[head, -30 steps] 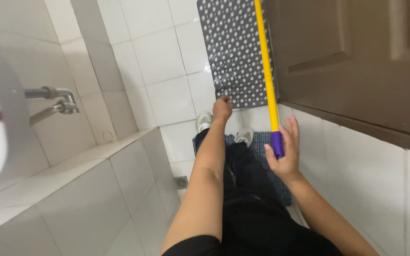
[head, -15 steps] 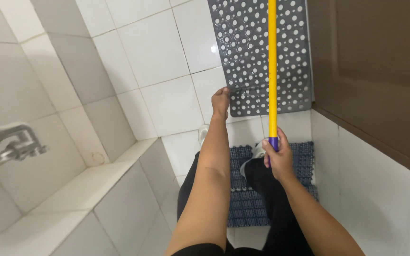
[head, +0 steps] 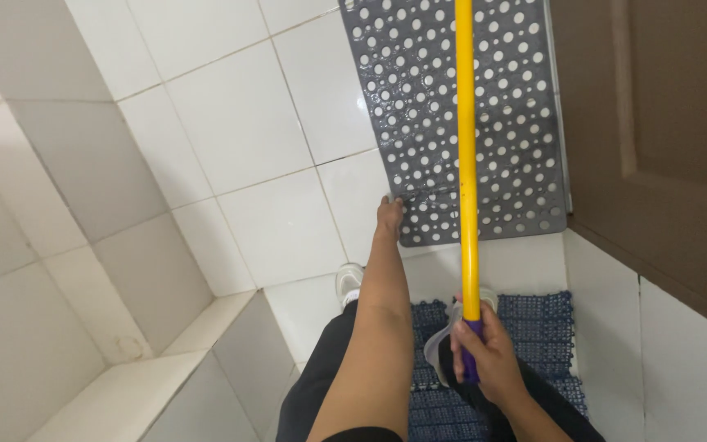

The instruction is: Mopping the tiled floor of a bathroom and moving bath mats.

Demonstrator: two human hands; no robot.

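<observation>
My left hand (head: 389, 215) reaches down and grips the near left corner of a grey perforated plastic floor mat (head: 419, 98) that lies on the white tiled floor. My right hand (head: 488, 354) is closed around the purple grip at the near end of a long yellow pole (head: 466, 147). The pole runs away from me across the grey mat and out of the top of the view; its far end is hidden.
A blue interlocking mat (head: 546, 336) lies under my feet, and my white shoe (head: 349, 282) shows beside my left arm. A brown wooden door (head: 664, 139) stands at the right. A white tiled ledge (head: 165, 376) and wall fill the left.
The view has tilted down and away from the wall tap, which has left the frame. Both hands keep their holds; the grey mat now looks closer and larger.
</observation>
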